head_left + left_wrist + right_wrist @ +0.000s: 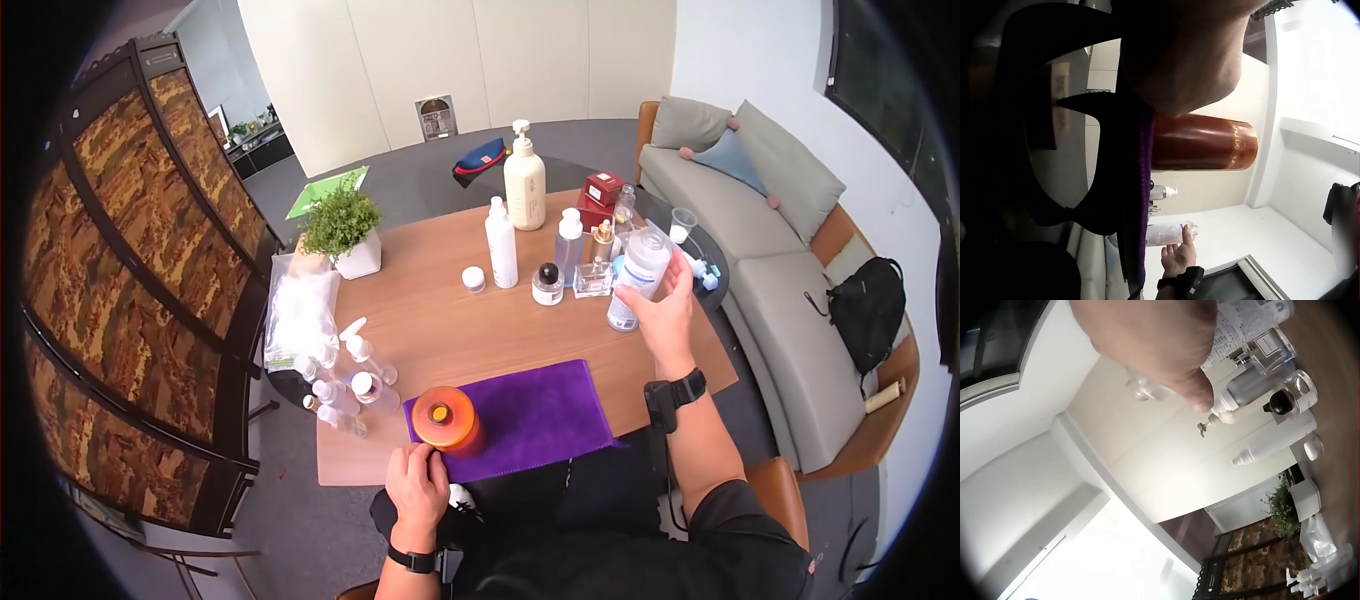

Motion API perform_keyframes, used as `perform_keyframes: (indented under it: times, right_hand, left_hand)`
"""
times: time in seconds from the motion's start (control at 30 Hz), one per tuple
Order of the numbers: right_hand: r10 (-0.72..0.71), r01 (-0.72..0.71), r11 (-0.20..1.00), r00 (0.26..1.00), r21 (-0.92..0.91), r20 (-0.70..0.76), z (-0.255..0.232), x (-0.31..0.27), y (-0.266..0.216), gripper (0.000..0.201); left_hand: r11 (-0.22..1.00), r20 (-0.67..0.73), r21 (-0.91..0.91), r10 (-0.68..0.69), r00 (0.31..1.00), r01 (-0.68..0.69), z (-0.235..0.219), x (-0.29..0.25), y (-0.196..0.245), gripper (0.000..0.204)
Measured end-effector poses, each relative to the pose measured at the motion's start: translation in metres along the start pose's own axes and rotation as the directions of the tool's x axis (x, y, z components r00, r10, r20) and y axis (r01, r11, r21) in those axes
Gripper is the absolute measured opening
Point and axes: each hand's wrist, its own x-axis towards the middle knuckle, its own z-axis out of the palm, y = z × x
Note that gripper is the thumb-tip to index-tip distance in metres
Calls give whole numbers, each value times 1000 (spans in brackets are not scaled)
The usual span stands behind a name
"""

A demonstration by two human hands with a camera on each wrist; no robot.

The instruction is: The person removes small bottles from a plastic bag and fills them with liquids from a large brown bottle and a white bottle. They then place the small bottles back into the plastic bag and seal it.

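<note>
My right hand point(665, 310) grips a large clear bottle point(645, 262) with a printed label at the table's right side, thumb on the near side. In the right wrist view part of its label point(1247, 325) shows beyond the hand. My left hand point(418, 485) lies at the table's front edge with loosely curled fingers, right at the base of an orange bottle point(447, 420). That bottle stands upright on a purple cloth point(540, 415). In the left wrist view the left hand's fingers are hidden, with the orange bottle point(1204, 144) behind the hand.
Near the right hand stand perfume bottles point(547, 285), a pump bottle point(525, 185), a white spray bottle point(502, 245) and red boxes point(598, 200). A small white jar point(473, 279) is mid-table. Several clear empty bottles point(372, 390), a plastic bag point(300, 315) and a potted plant point(355, 255) stand left.
</note>
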Motion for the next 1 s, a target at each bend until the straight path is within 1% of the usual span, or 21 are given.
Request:
perform_keyframes:
  times: [0.07, 0.17, 0.23, 0.3, 0.33, 0.37, 0.4, 0.43, 0.47, 0.5, 0.57, 0.63, 0.67, 0.7, 0.73, 0.77, 0.83, 0.87, 0.9, 0.97, 1.0]
  right_hand:
    - [60, -63, 989, 998, 131, 25, 8, 1, 6, 94]
    - [142, -152, 985, 983, 84, 114, 0, 7, 0, 83]
    - [56, -89, 922, 994, 378, 98, -9, 1, -2, 70]
    - [66, -154, 822, 982, 548, 177, -32, -21, -39, 61]
    - [51, -200, 771, 966, 604, 255, -43, -40, -51, 68]
    - [47, -255, 743, 943, 619, 331, -47, -60, -72, 80]
    - [-58, -378, 706, 812, 599, 581, -56, -68, -85, 93]
    - [-105, -472, 656, 716, 590, 690, -57, -83, -98, 95]
    - [-230, -437, 714, 592, 547, 773, -53, -87, -105, 92]
    - [-304, -318, 817, 471, 480, 828, -47, -88, -122, 85]
    - [-384, -137, 880, 362, 456, 850, -29, -101, -144, 82]
    - [-451, -178, 829, 345, 529, 823, -10, -113, -154, 85]
    - [-443, -200, 826, 348, 528, 826, -4, -122, -154, 88]
    - [-437, -220, 821, 350, 526, 829, 1, -129, -152, 90]
    - [-485, -131, 829, 317, 544, 815, 5, -132, -151, 103]
    - [-489, -129, 828, 313, 546, 814, 6, -134, -156, 103]
    - [-466, -270, 774, 369, 573, 804, 8, -137, -164, 112]
    - [-475, -206, 795, 375, 571, 796, 8, -135, -155, 116]
    - [-455, -165, 799, 464, 579, 760, 11, -138, -144, 120]
    - [-250, -255, 801, 680, 542, 689, 25, -162, -115, 128]
    - [-175, -287, 809, 715, 512, 677, 32, -166, -112, 135]
  left_hand:
    - [1000, -5, 7, 10, 1000, -10, -1, 1, 1, 21]
    - [1000, -14, 5, 29, 999, -29, 1, 2, -1, 21]
    - [1000, -19, 19, 3, 1000, -3, 0, -1, -1, 22]
    - [979, -38, -196, -62, 997, 54, -7, -4, 3, 24]
    - [948, -39, -295, -140, 989, 122, -14, -7, 8, 25]
    - [949, -53, -302, -115, 992, 94, -20, -12, 9, 24]
    - [942, -54, -336, -14, 998, -5, -27, -15, 10, 30]
    - [921, -58, -375, 94, 994, -109, -32, -14, 13, 38]
    - [896, -56, -416, 146, 988, -156, -37, -11, 23, 50]
    - [864, -53, -461, 201, 978, -203, -41, -8, 36, 62]
    - [808, 16, -539, 293, 956, -238, -42, -2, 50, 96]
    - [761, 16, -605, 307, 951, -235, -41, 7, 63, 108]
    - [789, 84, -585, 290, 953, -188, -40, 5, 63, 112]
    - [800, 138, -593, 215, 967, -93, -40, 0, 65, 104]
    - [810, 111, -576, 208, 972, -108, -36, -6, 61, 99]
    - [821, 86, -559, 202, 976, -121, -33, -10, 55, 95]
    - [823, 75, -559, 172, 982, -102, -47, -10, 51, 91]
    - [810, 133, -586, 98, 986, -1, -51, -22, 42, 90]
    - [819, 207, -571, 81, 975, 54, -50, -39, 22, 88]
    - [587, 159, -761, -245, 956, 277, -63, -44, 26, 84]
    - [479, 253, -808, -243, 937, 342, -77, -33, 28, 82]
